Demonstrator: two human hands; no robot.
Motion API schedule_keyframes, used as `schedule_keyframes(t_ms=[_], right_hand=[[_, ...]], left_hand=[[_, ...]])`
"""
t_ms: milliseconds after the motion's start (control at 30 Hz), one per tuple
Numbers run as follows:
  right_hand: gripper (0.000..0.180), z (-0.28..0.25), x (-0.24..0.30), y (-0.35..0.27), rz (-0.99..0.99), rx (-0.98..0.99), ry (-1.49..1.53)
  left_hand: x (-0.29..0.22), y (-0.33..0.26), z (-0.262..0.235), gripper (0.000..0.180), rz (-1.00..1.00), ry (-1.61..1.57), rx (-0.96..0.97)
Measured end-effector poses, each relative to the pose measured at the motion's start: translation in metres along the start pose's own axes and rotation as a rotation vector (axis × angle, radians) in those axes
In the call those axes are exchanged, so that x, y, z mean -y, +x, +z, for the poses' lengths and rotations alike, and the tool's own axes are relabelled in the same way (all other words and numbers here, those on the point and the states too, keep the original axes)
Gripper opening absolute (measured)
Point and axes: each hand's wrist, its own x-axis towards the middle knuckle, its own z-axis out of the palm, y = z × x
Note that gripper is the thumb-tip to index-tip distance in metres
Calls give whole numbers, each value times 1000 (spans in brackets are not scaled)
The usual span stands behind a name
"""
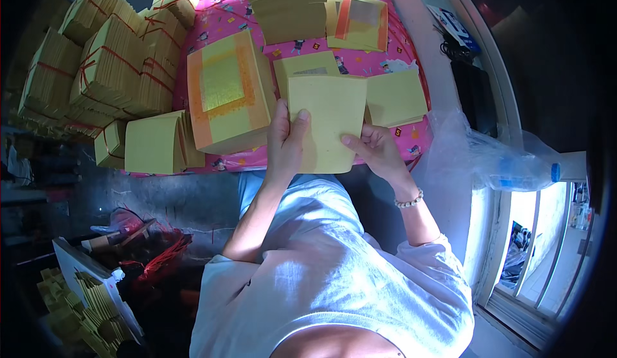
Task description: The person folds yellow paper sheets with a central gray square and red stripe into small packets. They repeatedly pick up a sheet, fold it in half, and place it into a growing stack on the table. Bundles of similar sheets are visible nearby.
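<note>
tied yellow paper bundles (106,65) are sitting far left on the pink-covered bench (222,20), looking done, with a big orange-banded block (262,94) standing next, no string showing. left hand (286,136), nearly closed, thumb in front, is gripping the left edge of a yellow paper piece (331,123) above the bench's near edge; right hand (378,151), fingers curled, is pinching its lower right edge, while untied pieces (398,98) are lying further right, seemingly left to do.
</note>
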Motion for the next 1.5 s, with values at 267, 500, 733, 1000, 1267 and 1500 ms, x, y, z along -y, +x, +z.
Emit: schedule_keyframes(t_ms=[267, 500, 733, 1000, 1267, 1500], right_hand=[[19, 0, -6, -15, 98, -41, -19], [18, -12, -5, -16, 61, -4, -4], [17, -29, -8, -17, -67, -121, 71], [19, -33, -3, -30, -124, -358, 135], [23, -106, -7, 4, -233, -739, 106], [24, -163, -63, 18, -260, -873, -281]], left_hand=[[7, -3, 2, 16, 49, 14, -104], [-2, -9, -8, 19, 27, 152, 5], [10, -26, -14, 22, -144, 221, 209], [19, 0, -3, 27, -171, 316, 415], [49, 77, 47, 44, -234, 143, 327], [117, 114, 76, 43, -165, 451, 311]])
